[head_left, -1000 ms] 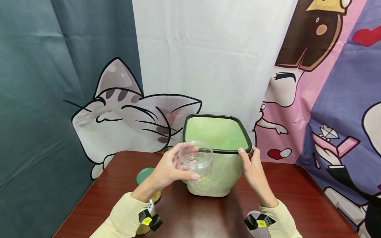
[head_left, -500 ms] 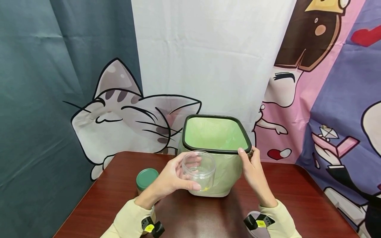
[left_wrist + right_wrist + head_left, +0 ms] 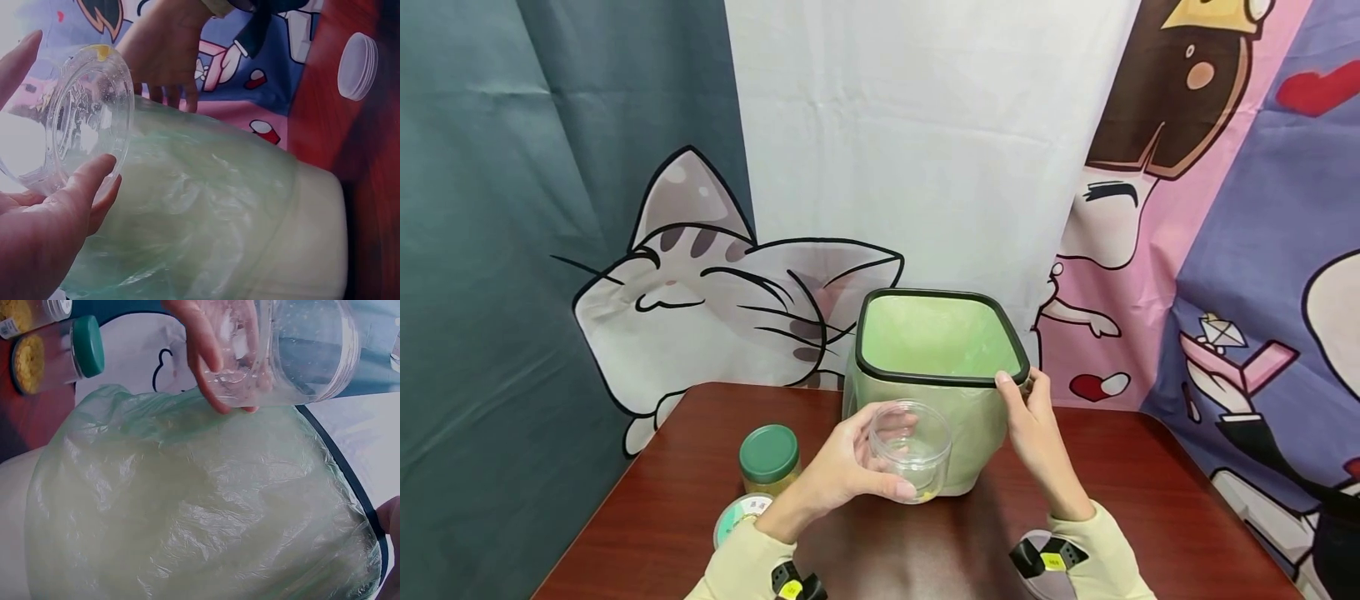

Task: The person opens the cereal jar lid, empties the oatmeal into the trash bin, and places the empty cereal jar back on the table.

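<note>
As left hand (image 3: 848, 473) grips clear jar (image 3: 925, 454),
right hand (image 3: 1037, 433) pinches bin rim (image 3: 936, 381), likely steadying it toward table's (image 3: 662, 487) far edge

The reddish-brown counter (image 3: 647, 517) carries a bin (image 3: 973, 421) upright, beyond the left hand (image 3: 857, 467), its near right corner at the right hand (image 3: 1030, 412). Left of the left hand stands a green-lidded jar (image 3: 769, 457); nearer the person, partly hidden behind the left wrist, a second jar (image 3: 736, 515). A round lid (image 3: 357, 67) lies below the right wrist.
</note>
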Tool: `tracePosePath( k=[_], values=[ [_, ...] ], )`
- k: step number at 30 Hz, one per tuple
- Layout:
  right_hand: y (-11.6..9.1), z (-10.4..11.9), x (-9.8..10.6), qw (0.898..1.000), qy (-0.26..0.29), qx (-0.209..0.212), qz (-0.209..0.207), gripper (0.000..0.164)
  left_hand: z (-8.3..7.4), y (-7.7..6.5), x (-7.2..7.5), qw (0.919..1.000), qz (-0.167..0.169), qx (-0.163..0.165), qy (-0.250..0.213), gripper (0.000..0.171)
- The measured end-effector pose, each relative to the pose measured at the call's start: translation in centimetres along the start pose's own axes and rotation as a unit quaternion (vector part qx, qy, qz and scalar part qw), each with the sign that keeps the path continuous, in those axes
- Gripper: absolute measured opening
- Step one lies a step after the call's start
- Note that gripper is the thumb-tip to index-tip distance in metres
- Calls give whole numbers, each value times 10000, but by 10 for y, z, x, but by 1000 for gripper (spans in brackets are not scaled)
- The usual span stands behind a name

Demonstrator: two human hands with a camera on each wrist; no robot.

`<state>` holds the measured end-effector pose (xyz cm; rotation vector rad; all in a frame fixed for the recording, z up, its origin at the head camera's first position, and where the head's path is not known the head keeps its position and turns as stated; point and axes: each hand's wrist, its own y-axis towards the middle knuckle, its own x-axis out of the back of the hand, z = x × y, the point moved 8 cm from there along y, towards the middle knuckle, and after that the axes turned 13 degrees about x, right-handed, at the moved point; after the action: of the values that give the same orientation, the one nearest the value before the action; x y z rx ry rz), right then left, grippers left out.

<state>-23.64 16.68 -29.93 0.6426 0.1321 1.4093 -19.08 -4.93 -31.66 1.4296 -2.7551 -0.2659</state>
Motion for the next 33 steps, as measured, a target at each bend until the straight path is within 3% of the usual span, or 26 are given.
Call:
tracePosePath(
  k=[6, 17, 33],
  values=[
    [1, -1, -1, 10000, -5, -2, 8, 55, 14, -1, 0, 9998, -6, -119, -137, 81],
    [1, -3, -2, 10000, -82, 25, -29, 57, 40, -3, -4, 9991, -193, -36, -372, 81],
    [0, -2, 0, 9997, -228, -56, -13, 58, 81, 0, -15, 9967, -435, 635, -273, 80]
  ],
)
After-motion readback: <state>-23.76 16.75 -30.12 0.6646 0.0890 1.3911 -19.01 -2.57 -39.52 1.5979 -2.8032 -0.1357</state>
